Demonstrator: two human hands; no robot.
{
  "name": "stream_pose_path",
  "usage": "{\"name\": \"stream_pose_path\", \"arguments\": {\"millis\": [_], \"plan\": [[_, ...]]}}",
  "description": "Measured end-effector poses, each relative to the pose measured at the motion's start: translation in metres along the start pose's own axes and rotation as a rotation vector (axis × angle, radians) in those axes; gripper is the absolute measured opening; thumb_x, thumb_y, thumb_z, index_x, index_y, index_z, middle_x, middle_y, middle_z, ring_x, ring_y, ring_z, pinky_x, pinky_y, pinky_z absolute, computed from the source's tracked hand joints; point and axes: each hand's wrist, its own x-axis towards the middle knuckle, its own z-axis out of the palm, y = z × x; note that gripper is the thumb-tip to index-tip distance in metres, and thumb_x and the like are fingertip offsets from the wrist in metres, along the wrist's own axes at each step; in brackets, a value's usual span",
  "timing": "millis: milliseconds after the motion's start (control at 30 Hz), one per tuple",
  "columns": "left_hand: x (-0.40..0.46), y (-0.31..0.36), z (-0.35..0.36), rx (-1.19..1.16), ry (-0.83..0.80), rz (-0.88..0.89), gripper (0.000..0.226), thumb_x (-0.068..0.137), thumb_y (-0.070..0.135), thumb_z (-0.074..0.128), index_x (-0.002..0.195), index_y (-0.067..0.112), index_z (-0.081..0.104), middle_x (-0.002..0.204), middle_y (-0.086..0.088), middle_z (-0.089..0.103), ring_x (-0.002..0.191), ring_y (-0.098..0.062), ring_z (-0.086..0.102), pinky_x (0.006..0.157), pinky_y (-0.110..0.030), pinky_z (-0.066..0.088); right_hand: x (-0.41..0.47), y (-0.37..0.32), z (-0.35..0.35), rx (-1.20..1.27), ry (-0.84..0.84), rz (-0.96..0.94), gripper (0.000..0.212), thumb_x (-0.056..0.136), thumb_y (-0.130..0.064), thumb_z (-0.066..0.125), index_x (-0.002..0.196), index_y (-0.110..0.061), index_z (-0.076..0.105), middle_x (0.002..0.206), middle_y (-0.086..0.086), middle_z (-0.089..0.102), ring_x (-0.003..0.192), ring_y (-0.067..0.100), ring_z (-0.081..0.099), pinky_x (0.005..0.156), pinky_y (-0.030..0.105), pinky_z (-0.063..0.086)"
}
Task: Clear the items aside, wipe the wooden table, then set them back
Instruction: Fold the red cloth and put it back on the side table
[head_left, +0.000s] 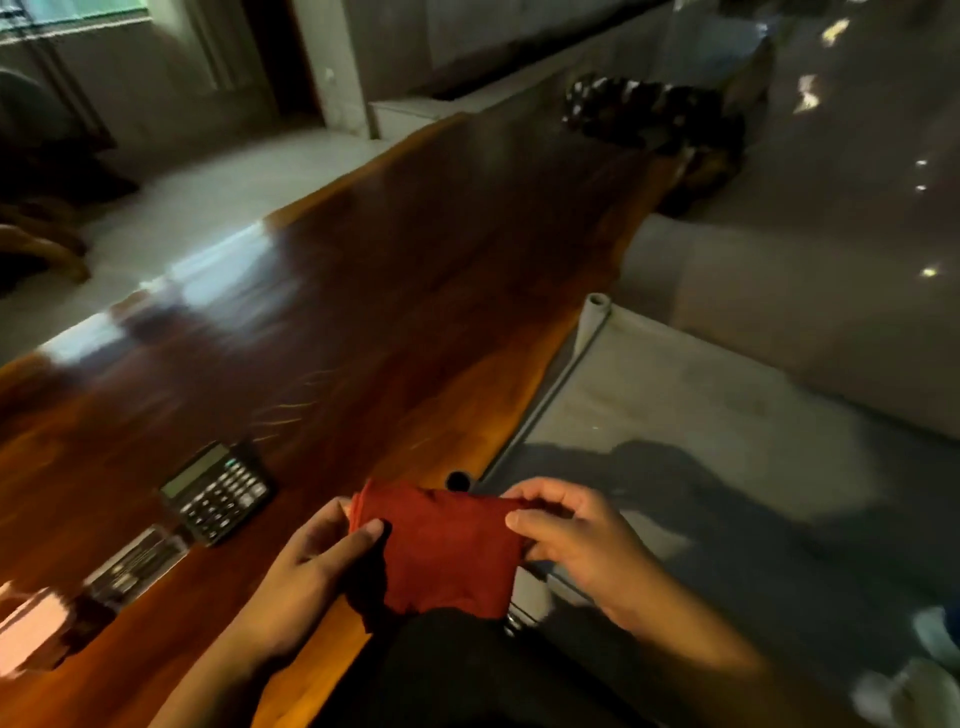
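Note:
A dark red cloth (441, 551) is stretched between both hands over the near edge of the long polished wooden table (395, 291). My left hand (311, 566) pinches its left edge and my right hand (576, 540) grips its right corner. A black calculator (218, 491) lies on the table to the left of the cloth. Beside it, nearer the left edge, rests a clear flat case (137, 566), and a pink object (31, 629) sits at the far left, blurred.
A grey metal-framed seat or rack (675, 415) stands right of the table, its tube end (457, 480) just behind the cloth. A dark patterned bundle (649, 111) lies at the table's far end. Shiny tiled floor (831, 208) surrounds everything.

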Motion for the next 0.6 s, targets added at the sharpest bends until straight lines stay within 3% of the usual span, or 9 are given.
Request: {"name": "stream_pose_path", "arguments": {"millis": [67, 133, 300, 400, 500, 600], "plan": [[0.016, 0.008, 0.019, 0.019, -0.078, -0.007, 0.040, 0.084, 0.026, 0.068, 0.115, 0.002, 0.060, 0.111, -0.030, 0.065, 0.104, -0.050, 0.063, 0.093, -0.061, 0.050, -0.010, 0.003, -0.020, 0.040, 0.089, -0.002, 0.011, 0.085, -0.024, 0.074, 0.093, -0.030, 0.079, 0.095, 0.008, 0.077, 0.093, 0.024, 0.075, 0.084, 0.043, 0.061], [0.033, 0.015, 0.040, 0.051, -0.195, -0.011, 0.029, 0.084, 0.020, 0.063, 0.108, 0.003, 0.060, 0.099, -0.018, 0.069, 0.090, -0.036, 0.068, 0.080, -0.046, 0.057, -0.018, 0.010, -0.039, 0.079, 0.194, 0.016, 0.015, 0.093, -0.012, 0.070, 0.094, -0.025, 0.078, 0.092, 0.005, 0.078, 0.089, 0.021, 0.075, 0.079, 0.038, 0.062], [0.069, 0.023, 0.090, 0.133, -0.340, -0.044, 0.011, 0.095, 0.003, 0.055, 0.105, 0.006, 0.059, 0.081, -0.005, 0.071, 0.069, -0.016, 0.069, 0.059, -0.027, 0.054, -0.033, 0.025, -0.072, 0.190, 0.427, 0.048, 0.016, 0.094, 0.001, 0.065, 0.092, -0.012, 0.074, 0.073, 0.003, 0.072, 0.064, 0.015, 0.069, 0.058, 0.029, 0.059], [0.090, 0.028, 0.116, 0.199, -0.352, -0.108, 0.013, 0.095, 0.008, 0.061, 0.108, 0.009, 0.062, 0.089, -0.010, 0.073, 0.075, -0.021, 0.072, 0.066, -0.034, 0.056, -0.031, 0.033, -0.087, 0.236, 0.529, 0.055, 0.014, 0.093, 0.000, 0.067, 0.090, -0.011, 0.075, 0.074, 0.005, 0.074, 0.064, 0.017, 0.070, 0.056, 0.030, 0.058], [0.112, 0.026, 0.136, 0.274, -0.321, -0.153, 0.025, 0.094, 0.014, 0.065, 0.118, 0.009, 0.061, 0.106, -0.016, 0.073, 0.094, -0.031, 0.073, 0.091, -0.047, 0.057, -0.019, 0.043, -0.097, 0.250, 0.592, 0.088, 0.013, 0.093, -0.001, 0.067, 0.091, -0.011, 0.074, 0.075, 0.006, 0.075, 0.064, 0.018, 0.071, 0.057, 0.032, 0.058], [0.129, 0.020, 0.151, 0.367, -0.313, -0.185, 0.033, 0.094, 0.021, 0.066, 0.125, 0.016, 0.059, 0.115, -0.015, 0.070, 0.101, -0.031, 0.071, 0.095, -0.050, 0.055, -0.002, 0.054, -0.101, 0.229, 0.635, 0.137, 0.012, 0.094, -0.003, 0.066, 0.092, -0.013, 0.073, 0.080, 0.007, 0.076, 0.068, 0.019, 0.071, 0.059, 0.032, 0.057]]}}
